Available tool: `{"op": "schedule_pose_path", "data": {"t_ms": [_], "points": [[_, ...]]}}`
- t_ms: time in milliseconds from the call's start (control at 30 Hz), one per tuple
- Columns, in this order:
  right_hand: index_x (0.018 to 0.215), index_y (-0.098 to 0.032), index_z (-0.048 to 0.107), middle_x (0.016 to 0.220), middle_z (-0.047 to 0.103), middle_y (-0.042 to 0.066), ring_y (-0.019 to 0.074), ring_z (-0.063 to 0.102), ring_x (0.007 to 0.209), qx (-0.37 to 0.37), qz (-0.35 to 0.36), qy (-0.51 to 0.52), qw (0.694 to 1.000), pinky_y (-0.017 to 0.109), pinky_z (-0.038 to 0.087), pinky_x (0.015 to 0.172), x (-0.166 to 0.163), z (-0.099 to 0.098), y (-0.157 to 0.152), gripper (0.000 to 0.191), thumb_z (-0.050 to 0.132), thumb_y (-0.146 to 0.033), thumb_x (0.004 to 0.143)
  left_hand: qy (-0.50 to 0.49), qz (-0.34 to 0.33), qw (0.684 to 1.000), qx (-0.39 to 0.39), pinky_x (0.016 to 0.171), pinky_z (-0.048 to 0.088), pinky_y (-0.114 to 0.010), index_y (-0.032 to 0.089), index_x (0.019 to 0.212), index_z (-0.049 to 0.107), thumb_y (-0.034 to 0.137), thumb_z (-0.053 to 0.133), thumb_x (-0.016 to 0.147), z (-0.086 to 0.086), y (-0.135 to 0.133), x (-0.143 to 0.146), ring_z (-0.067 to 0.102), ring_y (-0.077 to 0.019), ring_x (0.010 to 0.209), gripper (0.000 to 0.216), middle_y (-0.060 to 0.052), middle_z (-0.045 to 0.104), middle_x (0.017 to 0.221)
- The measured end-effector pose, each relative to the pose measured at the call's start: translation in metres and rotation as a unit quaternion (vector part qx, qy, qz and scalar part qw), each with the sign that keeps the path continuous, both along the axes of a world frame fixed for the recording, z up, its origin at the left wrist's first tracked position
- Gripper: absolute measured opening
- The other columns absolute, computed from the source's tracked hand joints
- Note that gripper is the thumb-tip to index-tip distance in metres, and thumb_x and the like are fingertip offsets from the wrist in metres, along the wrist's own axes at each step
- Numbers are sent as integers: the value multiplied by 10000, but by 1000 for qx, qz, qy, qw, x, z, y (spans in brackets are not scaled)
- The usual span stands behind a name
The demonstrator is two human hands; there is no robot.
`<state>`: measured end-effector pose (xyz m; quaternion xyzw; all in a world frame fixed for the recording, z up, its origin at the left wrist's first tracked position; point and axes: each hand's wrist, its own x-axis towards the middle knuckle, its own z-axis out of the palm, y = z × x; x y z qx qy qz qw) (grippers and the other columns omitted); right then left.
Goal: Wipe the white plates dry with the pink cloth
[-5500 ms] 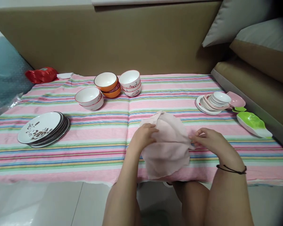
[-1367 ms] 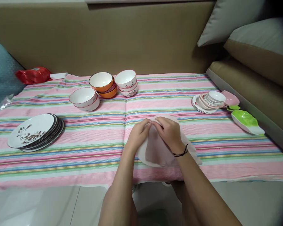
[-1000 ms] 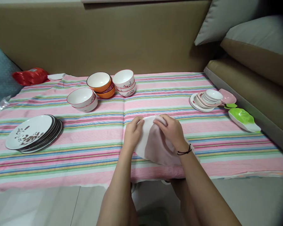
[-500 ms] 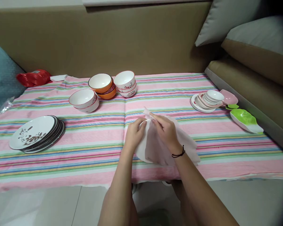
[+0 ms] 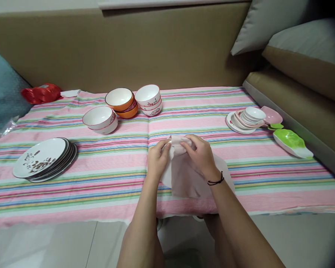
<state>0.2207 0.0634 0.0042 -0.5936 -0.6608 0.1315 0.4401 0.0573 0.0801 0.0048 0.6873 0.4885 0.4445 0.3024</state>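
Both hands grip a thin, pale pinkish-white cloth (image 5: pixel 185 178) above the front middle of the bed-like surface. My left hand (image 5: pixel 158 158) pinches the cloth's upper left edge between thumb and fingers. On the other side, my right hand (image 5: pixel 201 156), with a dark band at the wrist, is closed on the top edge, its thumb pressing a gathered fold. From the hands the cloth hangs down and spreads to the right, partly behind my right wrist. Whether anything lies inside its folds I cannot tell.
A pink striped tablecloth (image 5: pixel 111 197) covers the surface. At left is a stack of plates (image 5: pixel 44 158). White bowls (image 5: pixel 100 121), orange bowls (image 5: pixel 120 100) and patterned bowls (image 5: pixel 148 96) stand behind. Small dishes (image 5: pixel 247 117) and a green leaf-shaped dish (image 5: pixel 292 141) sit right, near cushions (image 5: pixel 309 44).
My right hand has shifted slightly right and turned, spreading the cloth's top edge between my hands. The pointed tip that stuck up is now a wider fold.
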Motion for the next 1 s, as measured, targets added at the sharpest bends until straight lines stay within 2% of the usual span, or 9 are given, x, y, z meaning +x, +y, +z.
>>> {"op": "schedule_pose_path", "data": {"t_ms": [100, 233, 333, 433, 500, 600, 767, 933, 1000], "points": [[678, -206, 516, 599, 502, -43, 117, 448, 573, -35, -57, 21, 998, 241, 333, 555, 6, 0, -5, 313, 489, -441, 883, -5, 7, 1000, 3, 777, 458, -245, 199, 965, 672, 297, 470, 888, 2, -2, 1, 638, -165, 871, 237, -16, 713, 957], [538, -203, 336, 479, 273, -55, 98, 275, 471, -53, -96, 45, 993, 259, 212, 482, 11, -2, -8, 469, 397, -470, 919, 4, 5, 1000, 0, 795, 465, -249, 211, 965, 671, 306, 456, 899, 6, -4, 2, 638, -169, 907, 244, -10, 712, 974], [555, -205, 397, 486, 361, -42, 110, 343, 479, -43, -116, 51, 991, 261, 255, 492, 12, -1, -8, 450, 371, -450, 932, 16, 6, 1000, 2, 797, 465, -249, 215, 963, 670, 303, 452, 902, 7, -4, 3, 639, -169, 909, 242, -8, 712, 972], [782, -205, 575, 756, 618, 19, 166, 555, 720, 25, -94, 47, 994, 277, 413, 655, 7, 3, -9, 284, 418, -398, 920, 20, 4, 1000, 12, 780, 463, -245, 213, 961, 666, 297, 452, 905, 6, -4, 3, 643, -165, 890, 235, -9, 714, 958], [908, -210, 604, 925, 657, 50, 196, 589, 879, 67, -55, 37, 996, 317, 445, 787, 2, 5, -9, 216, 462, -373, 902, 20, 4, 1000, 22, 764, 462, -242, 211, 963, 662, 298, 455, 907, 5, -4, 4, 648, -162, 872, 231, -10, 715, 950], [955, -215, 614, 940, 660, 56, 205, 596, 904, 83, -16, 4, 996, 331, 447, 813, -5, 6, -6, 189, 501, -348, 883, 30, 1, 999, 38, 737, 463, -241, 216, 966, 657, 301, 452, 910, 4, -5, 4, 654, -158, 841, 228, -9, 715, 936], [754, -205, 597, 765, 629, 4, 152, 562, 729, 40, -28, 8, 999, 264, 398, 671, -5, 7, -3, 231, 522, -385, 878, 37, -10, 997, 63, 760, 462, -236, 223, 950, 653, 265, 500, 883, 4, -7, 6, 656, -153, 846, 172, -2, 713, 923], [490, -191, 338, 469, 261, -50, 87, 275, 478, -3, -110, 42, 993, 265, 218, 497, 4, 6, -4, 511, 435, -471, 907, 35, -35, 997, 57, 733, 467, -232, 223, 904, 662, 243, 528, 860, 4, -8, 9, 658, -149, 802, 143, 5, 715, 868], [500, -195, 326, 471, 249, -51, 89, 259, 474, -13, -112, 45, 993, 267, 208, 493, 5, 5, -5, 503, 412, -460, 918, 22, -28, 998, 50, 740, 469, -233, 224, 895, 663, 252, 527, 863, 3, -7, 9, 656, -151, 818, 142, 5, 714, 876]]}}
